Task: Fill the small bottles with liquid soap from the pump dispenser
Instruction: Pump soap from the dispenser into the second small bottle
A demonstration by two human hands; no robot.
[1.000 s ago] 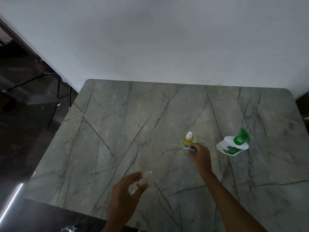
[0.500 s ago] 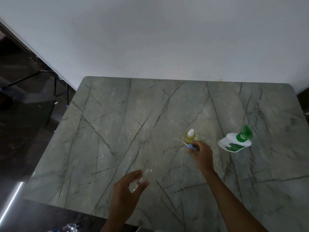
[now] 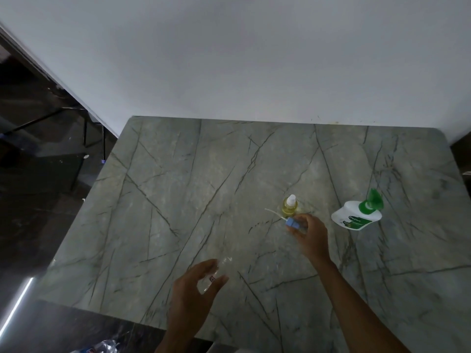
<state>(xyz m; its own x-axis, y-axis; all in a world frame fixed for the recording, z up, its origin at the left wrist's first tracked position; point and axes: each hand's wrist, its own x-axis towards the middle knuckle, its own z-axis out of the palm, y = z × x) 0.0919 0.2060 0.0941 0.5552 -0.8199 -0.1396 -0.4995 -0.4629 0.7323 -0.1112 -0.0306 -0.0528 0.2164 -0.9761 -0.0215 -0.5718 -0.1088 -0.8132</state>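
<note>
Soap dispenser (image 3: pixel 356 215), white with a green pump, is seen at the right of the frame on a grey-green stone table (image 3: pixel 178 200) crossed by dark veins. A small yellow bottle (image 3: pixel 289 208) with a white cap is set near it, toward the centre. A blue cap (image 3: pixel 293 223) with a thin tube is pinched in the right hand (image 3: pixel 311 235) just below. A clear bottle (image 3: pixel 221 263) is gripped between the curled fingers and thumb of the left hand (image 3: pixel 193 294) at lower centre. The upper frame is filled by a white wall (image 3: pixel 254 59); a dark floor (image 3: pixel 38 174) is seen at left.
</note>
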